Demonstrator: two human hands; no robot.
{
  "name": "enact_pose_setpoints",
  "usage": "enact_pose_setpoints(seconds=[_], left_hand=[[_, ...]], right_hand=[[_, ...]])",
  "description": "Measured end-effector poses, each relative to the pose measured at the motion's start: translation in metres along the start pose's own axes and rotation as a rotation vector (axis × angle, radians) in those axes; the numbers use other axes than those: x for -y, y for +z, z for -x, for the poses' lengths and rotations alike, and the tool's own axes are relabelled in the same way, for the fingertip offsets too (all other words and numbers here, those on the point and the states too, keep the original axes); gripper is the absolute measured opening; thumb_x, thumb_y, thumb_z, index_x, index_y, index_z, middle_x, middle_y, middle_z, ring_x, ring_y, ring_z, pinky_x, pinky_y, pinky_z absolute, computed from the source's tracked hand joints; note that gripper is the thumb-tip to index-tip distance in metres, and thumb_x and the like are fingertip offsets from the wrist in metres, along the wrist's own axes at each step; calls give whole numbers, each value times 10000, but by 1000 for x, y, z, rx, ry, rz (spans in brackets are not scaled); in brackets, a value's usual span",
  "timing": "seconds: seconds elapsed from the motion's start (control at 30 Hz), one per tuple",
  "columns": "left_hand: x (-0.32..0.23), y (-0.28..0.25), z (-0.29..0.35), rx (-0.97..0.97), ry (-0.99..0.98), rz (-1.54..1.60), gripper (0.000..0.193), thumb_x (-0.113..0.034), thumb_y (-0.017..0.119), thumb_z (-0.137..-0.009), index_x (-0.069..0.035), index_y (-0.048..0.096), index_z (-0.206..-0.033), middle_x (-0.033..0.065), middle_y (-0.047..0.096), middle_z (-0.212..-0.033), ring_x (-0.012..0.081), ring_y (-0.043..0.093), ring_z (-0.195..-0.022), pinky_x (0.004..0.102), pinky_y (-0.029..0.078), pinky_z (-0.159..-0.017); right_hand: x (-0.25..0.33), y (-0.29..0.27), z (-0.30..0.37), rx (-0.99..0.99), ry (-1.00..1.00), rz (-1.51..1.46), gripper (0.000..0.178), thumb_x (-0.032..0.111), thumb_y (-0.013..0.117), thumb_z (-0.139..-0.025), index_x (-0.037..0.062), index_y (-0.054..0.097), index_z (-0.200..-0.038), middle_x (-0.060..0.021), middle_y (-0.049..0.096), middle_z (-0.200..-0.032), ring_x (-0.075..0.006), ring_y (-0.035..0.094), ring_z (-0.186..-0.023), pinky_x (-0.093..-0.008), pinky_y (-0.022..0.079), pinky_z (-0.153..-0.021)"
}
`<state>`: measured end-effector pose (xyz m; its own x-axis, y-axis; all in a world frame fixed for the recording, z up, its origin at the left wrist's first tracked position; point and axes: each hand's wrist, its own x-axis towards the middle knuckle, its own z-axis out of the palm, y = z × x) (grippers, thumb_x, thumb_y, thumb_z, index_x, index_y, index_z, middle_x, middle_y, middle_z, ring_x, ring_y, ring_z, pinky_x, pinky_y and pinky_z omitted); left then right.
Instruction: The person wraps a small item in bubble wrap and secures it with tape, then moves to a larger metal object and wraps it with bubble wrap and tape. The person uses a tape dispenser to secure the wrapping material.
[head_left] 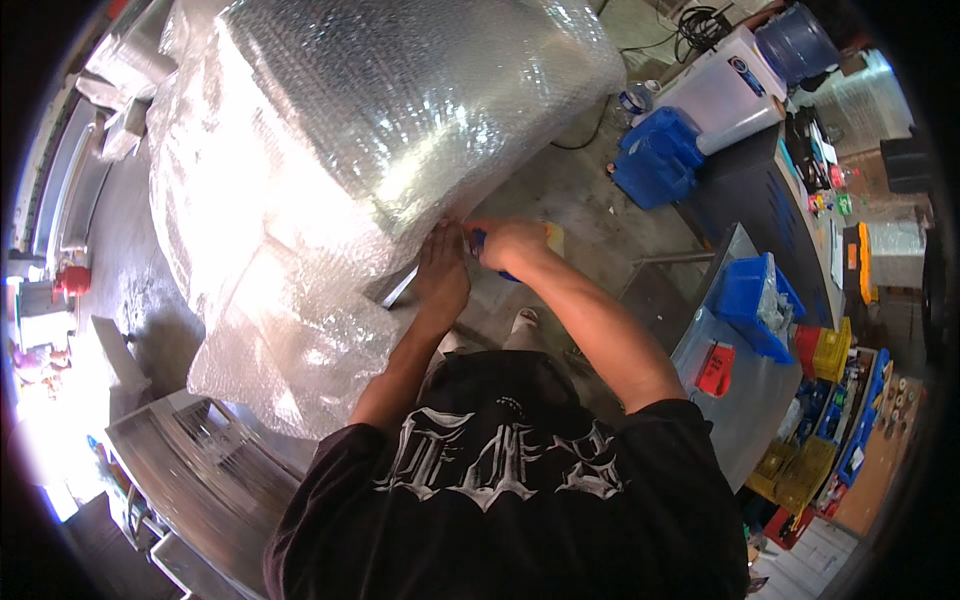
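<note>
A large box-shaped bundle in clear bubble wrap stands in front of me, its loose wrap hanging down on the left. My left hand lies against the bundle's lower right edge with its fingers stretched out. Right beside it, my right hand is closed around a blue-handled tool. A yellow part shows past the knuckles; the rest of that tool is hidden, so its kind is unclear. Below the wrap, left of my left wrist, a pale metal bar sticks out.
To the right, a metal table carries a blue bin and a red object. Beyond it stand a blue plastic container and a dark bench. A slatted metal unit sits at lower left. Yellow bins fill the far right.
</note>
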<state>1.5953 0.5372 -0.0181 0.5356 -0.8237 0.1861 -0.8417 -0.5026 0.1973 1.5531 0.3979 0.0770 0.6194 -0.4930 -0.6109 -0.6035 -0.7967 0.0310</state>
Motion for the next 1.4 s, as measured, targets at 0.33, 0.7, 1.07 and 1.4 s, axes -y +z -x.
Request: enact_pose_setpoints(seconds=[0.33, 0.7, 1.07, 1.4], left_hand=[[-24, 73, -4, 184, -221, -260, 721, -173, 540, -885, 122, 319, -1505, 303, 333, -1573, 447, 323, -1459, 550, 187, -1229], [-164, -60, -106, 576, -1010, 166, 714, -310, 626, -953, 118, 386, -1471, 320, 325, -1552, 420, 292, -1479, 574, 285, -1172], [-174, -87, -411, -289, -704, -343, 856, -616, 363, -1023, -71, 112, -1634, 232, -15, -1691, 392, -60, -1566, 564, -84, -1219], [-200, -102, -412, -371, -973, -301, 866, -558, 581, -955, -108, 247, -1616, 254, 81, -1675, 405, 38, -1560, 577, 55, -1234]], right_hand=[[-187, 137, -64, 391, -58, -469, 876, 747, 706, -744, 76, 654, -1305, -215, 681, -1249, -301, 674, -1119, -404, 508, -959], [-421, 27, -200, 301, -150, -1155, 611, 564, 664, -923, -20, 721, -1097, -90, 727, -874, -188, 690, -790, -336, 524, -749], [-485, -173, -331, 340, -447, -870, 596, 553, 667, -930, -14, 730, -1101, -124, 743, -892, -185, 685, -783, -343, 530, -761], [-440, -260, -452, -3, -936, -474, 569, 441, 756, -876, -49, 650, -1143, -172, 717, -943, -277, 680, -801, -402, 528, -746]])
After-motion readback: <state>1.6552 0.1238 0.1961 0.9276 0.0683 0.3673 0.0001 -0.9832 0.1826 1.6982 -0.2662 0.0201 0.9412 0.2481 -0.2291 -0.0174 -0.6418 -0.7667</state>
